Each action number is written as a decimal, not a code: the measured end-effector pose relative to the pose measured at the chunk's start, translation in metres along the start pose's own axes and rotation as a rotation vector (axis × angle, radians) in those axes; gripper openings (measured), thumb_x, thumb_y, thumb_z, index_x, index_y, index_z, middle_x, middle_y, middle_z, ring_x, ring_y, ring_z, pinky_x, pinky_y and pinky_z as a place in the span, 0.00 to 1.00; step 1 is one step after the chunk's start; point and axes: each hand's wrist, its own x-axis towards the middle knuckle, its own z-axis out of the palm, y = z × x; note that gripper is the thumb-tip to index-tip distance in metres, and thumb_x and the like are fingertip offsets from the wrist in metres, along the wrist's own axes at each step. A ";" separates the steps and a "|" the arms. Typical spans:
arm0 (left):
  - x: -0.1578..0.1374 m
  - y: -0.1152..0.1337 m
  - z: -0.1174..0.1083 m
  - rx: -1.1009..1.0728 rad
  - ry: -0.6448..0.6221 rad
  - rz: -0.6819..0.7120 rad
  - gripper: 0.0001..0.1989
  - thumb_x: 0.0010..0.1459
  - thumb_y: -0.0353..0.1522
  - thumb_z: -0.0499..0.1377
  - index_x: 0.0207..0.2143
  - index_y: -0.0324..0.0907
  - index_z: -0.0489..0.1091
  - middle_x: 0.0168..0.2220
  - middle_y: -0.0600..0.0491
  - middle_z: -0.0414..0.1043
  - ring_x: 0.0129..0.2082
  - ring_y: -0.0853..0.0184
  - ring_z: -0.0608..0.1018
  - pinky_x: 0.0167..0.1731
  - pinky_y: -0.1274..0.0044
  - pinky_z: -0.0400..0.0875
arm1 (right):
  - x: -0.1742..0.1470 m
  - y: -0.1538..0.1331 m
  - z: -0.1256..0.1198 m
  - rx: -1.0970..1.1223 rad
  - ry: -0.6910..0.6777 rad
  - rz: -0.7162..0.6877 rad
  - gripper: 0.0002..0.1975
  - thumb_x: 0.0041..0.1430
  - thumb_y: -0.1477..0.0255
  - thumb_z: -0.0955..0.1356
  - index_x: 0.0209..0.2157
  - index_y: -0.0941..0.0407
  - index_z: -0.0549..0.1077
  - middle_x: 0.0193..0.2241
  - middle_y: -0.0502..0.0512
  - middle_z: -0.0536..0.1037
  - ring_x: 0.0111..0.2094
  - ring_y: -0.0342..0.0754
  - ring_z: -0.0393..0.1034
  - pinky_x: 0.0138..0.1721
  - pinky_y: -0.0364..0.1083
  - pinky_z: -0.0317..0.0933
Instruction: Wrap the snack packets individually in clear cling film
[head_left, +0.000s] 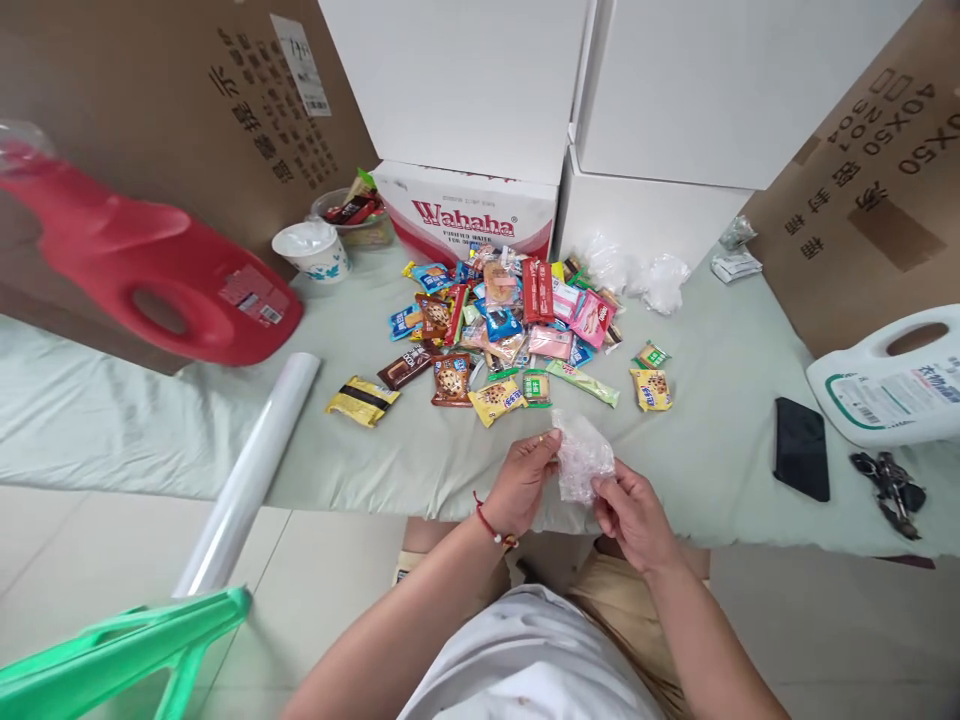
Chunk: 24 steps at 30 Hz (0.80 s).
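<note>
A small clear plastic bag (583, 458), crinkled, is stretched between my two hands over the table's front edge. My left hand (525, 480), with a red string bracelet at its wrist, pinches the bag's left side. On the lower right, my right hand (634, 515) grips the bag's other edge between thumb and fingers. Just beyond the hands lies a heap of wrapped snacks (501, 325). Nearest to the bag are a yellow cookie packet (498, 400), a green-and-clear biscuit packet (537, 387) and a long light-green packet (583, 383). Whether anything is inside the bag I cannot tell.
Crumpled clear bags (664, 283) lie behind the heap, before white boxes (652, 215) and a Wahaba carton (472, 215). Left are a paper cup (311, 250), red jug (165, 270) and plastic-film roll (251, 470). Right are a phone (801, 448), keys (890, 490) and white jug (892, 385).
</note>
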 end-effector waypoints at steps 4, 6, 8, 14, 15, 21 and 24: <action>-0.003 -0.007 -0.004 0.067 0.141 0.052 0.22 0.44 0.47 0.73 0.26 0.38 0.75 0.26 0.54 0.72 0.27 0.71 0.70 0.30 0.78 0.65 | -0.006 -0.007 -0.015 -0.302 0.185 -0.182 0.19 0.58 0.53 0.71 0.37 0.55 0.71 0.25 0.48 0.71 0.20 0.41 0.60 0.19 0.41 0.55; -0.005 -0.011 -0.004 0.143 0.179 0.143 0.19 0.45 0.45 0.73 0.25 0.39 0.75 0.26 0.55 0.72 0.26 0.72 0.68 0.29 0.79 0.64 | -0.007 -0.015 -0.013 -0.491 0.307 -0.411 0.16 0.61 0.55 0.70 0.40 0.54 0.71 0.33 0.52 0.73 0.27 0.44 0.65 0.27 0.43 0.64; -0.006 -0.014 -0.003 0.205 0.195 0.225 0.16 0.45 0.42 0.73 0.25 0.40 0.76 0.27 0.55 0.74 0.27 0.71 0.70 0.31 0.78 0.65 | -0.007 -0.022 -0.005 -0.615 0.249 -0.604 0.16 0.62 0.57 0.70 0.43 0.53 0.72 0.41 0.56 0.74 0.37 0.48 0.70 0.38 0.47 0.69; -0.007 -0.010 -0.015 0.381 0.385 0.417 0.11 0.50 0.39 0.70 0.27 0.42 0.76 0.31 0.54 0.74 0.33 0.68 0.74 0.36 0.76 0.68 | -0.017 -0.032 0.007 -0.530 0.420 -0.881 0.16 0.66 0.67 0.68 0.53 0.52 0.69 0.56 0.62 0.67 0.56 0.55 0.65 0.51 0.54 0.68; -0.008 -0.008 -0.017 0.421 0.423 0.458 0.11 0.51 0.39 0.70 0.27 0.42 0.76 0.31 0.54 0.73 0.33 0.68 0.74 0.35 0.77 0.68 | -0.019 -0.033 0.006 -0.504 0.491 -0.917 0.12 0.66 0.69 0.67 0.51 0.52 0.70 0.53 0.60 0.69 0.53 0.53 0.67 0.49 0.53 0.68; -0.021 -0.010 -0.008 0.351 0.211 0.400 0.17 0.58 0.47 0.65 0.30 0.41 0.73 0.27 0.55 0.71 0.27 0.71 0.71 0.29 0.78 0.66 | -0.003 -0.020 0.023 -0.468 0.060 -0.522 0.14 0.58 0.59 0.73 0.41 0.54 0.76 0.37 0.55 0.77 0.39 0.50 0.71 0.40 0.48 0.67; -0.024 -0.010 -0.007 0.223 0.210 0.312 0.21 0.59 0.50 0.63 0.30 0.42 0.68 0.24 0.57 0.70 0.23 0.73 0.69 0.25 0.80 0.63 | 0.014 -0.008 0.028 -0.104 0.064 -0.272 0.17 0.60 0.54 0.71 0.36 0.54 0.76 0.32 0.52 0.78 0.33 0.48 0.70 0.36 0.46 0.66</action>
